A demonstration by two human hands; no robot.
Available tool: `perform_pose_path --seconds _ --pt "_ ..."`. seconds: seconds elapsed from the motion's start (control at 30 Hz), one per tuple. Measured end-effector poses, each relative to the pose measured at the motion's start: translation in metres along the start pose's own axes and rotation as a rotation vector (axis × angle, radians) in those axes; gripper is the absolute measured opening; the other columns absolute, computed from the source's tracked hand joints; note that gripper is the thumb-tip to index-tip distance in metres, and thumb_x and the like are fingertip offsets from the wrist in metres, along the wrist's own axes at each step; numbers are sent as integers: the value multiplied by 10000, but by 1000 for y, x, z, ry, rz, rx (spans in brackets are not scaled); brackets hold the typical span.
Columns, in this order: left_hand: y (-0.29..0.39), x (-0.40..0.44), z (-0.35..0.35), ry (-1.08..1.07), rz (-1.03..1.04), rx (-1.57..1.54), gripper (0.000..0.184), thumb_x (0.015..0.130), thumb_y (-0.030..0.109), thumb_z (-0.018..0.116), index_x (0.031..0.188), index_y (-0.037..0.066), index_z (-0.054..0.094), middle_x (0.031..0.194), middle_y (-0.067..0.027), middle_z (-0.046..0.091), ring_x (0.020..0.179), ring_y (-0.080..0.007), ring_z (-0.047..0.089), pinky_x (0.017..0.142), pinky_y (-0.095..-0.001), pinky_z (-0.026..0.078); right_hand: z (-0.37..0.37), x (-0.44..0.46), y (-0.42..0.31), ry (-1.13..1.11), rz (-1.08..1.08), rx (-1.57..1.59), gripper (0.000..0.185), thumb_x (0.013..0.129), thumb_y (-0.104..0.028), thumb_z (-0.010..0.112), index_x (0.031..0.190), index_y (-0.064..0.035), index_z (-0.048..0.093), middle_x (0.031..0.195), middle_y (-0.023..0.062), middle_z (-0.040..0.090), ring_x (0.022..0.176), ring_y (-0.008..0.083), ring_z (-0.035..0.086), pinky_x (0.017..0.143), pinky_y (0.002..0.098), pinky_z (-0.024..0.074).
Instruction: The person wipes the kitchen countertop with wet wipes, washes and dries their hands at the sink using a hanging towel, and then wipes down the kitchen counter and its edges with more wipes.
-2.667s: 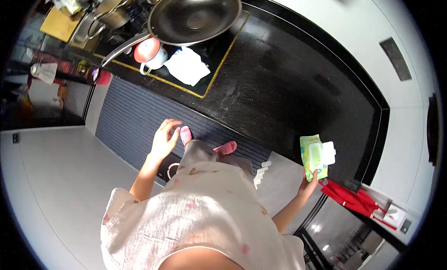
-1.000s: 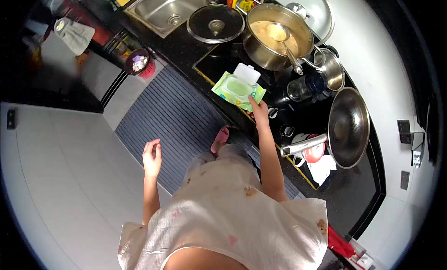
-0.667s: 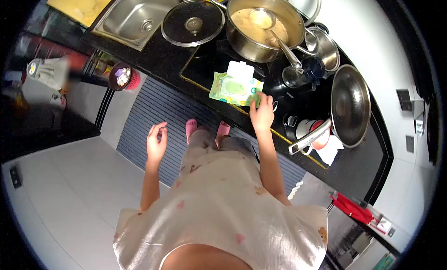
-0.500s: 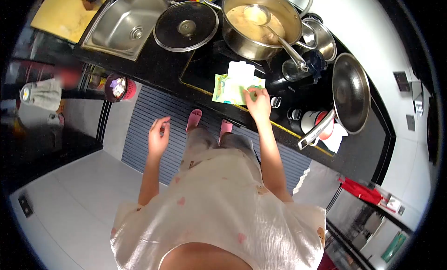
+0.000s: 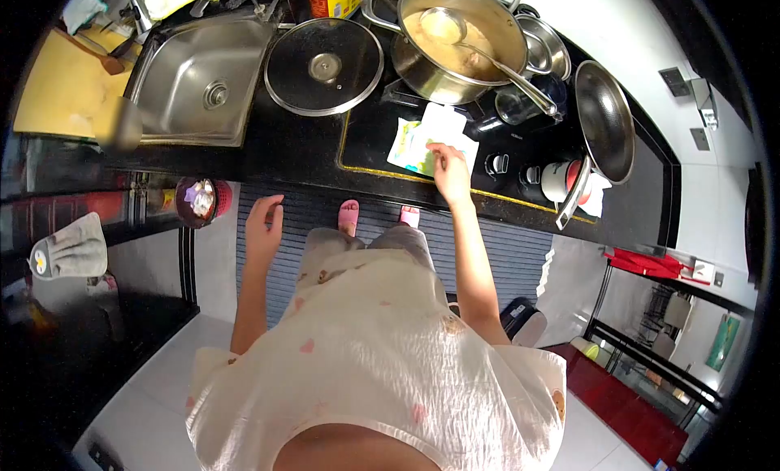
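Observation:
The green and white wipes pack (image 5: 403, 144) lies on the front of the black stove, its white lid (image 5: 443, 120) raised. Over the pack's middle, my right hand (image 5: 452, 175) has its fingers pinched together at the opening; what they grip is too small to tell. My left hand (image 5: 262, 230) hangs above the striped mat, fingers loosely curved and apart, holding nothing. Behind the pack stands a steel pot (image 5: 439, 77) of cloudy liquid with a ladle (image 5: 516, 79) in it.
Left of the stove are a pan lid (image 5: 301, 69), a sink (image 5: 191, 85) and a yellow board (image 5: 61, 89). To the right are a wok (image 5: 603, 122), a red and white mug (image 5: 557, 180) and stove knobs (image 5: 497, 163). A pink basket (image 5: 221, 198) stands below the counter edge.
The pack, earlier held in my right hand, was set down on the stove. My right hand let go of its edge and moved onto its opening. The view has turned towards the sink.

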State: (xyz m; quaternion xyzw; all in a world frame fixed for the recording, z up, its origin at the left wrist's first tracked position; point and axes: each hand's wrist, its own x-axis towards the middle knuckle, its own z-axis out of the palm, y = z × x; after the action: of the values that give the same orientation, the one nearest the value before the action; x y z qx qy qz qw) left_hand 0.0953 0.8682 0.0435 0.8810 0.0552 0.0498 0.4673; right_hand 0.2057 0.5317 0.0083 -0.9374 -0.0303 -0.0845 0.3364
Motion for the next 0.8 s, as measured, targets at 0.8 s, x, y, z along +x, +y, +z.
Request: perform_pose_path --seconds 0.8 --pt "24 42 26 -143 175 -138 156 808 43 501 954 28 554 870 -65 548 712 -123 522 605 -218 412 2 19 4 -299 -147 -645 130 694 -52 490 801 -10 552 847 122 542 792 254 567 659 339 486"
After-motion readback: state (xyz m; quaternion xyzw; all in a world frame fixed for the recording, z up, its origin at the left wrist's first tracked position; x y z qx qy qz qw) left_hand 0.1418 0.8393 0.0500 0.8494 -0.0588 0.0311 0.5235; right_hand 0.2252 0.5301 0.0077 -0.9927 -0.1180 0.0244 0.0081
